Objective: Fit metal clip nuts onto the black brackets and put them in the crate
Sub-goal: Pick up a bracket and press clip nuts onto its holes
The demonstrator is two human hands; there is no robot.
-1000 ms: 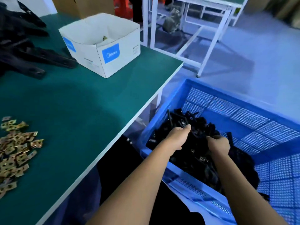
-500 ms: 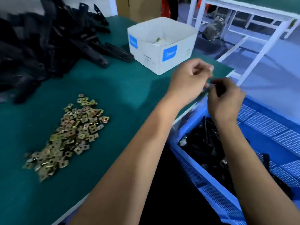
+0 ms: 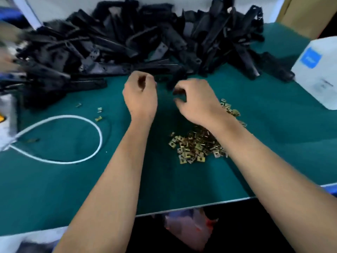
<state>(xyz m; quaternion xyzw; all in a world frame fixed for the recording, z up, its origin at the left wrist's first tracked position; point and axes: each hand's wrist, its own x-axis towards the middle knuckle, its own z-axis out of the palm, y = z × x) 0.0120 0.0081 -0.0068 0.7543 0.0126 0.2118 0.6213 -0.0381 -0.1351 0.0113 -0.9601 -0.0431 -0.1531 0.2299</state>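
**Both hands curled above the bench, between the brackets and the clip nuts**

The left hand [image 3: 140,94] hangs over the middle of the green-topped bench [image 3: 54,189], its fingers [image 3: 145,80] curled inward toward the palm; nothing can be seen inside them. The right hand [image 3: 195,99] is just beside it, well short of touching, with its fingers bent and thumb drawn in as if pinching. A dark patch shows between thumb and forefinger, but the blur is too heavy to tell whether it is a part or only shadow.

Along the far edge of the bench lies a broad, tangled heap of long black plastic brackets [image 3: 113,46], stretching from the far left corner almost to the right side. Both hands sit just in front of its near margin.

Under and beside the right wrist is a loose pile of small square brass-coloured metal clip nuts [image 3: 195,145], spreading toward the near edge. A few stray clip nuts [image 3: 99,114] lie apart, left of the left hand.

A white cable [image 3: 99,136] loops across the left part of the bench (its ends run off toward the left edge). A white cardboard box with a blue label [image 3: 321,77] stands at the right edge. The crate does not appear in this view.
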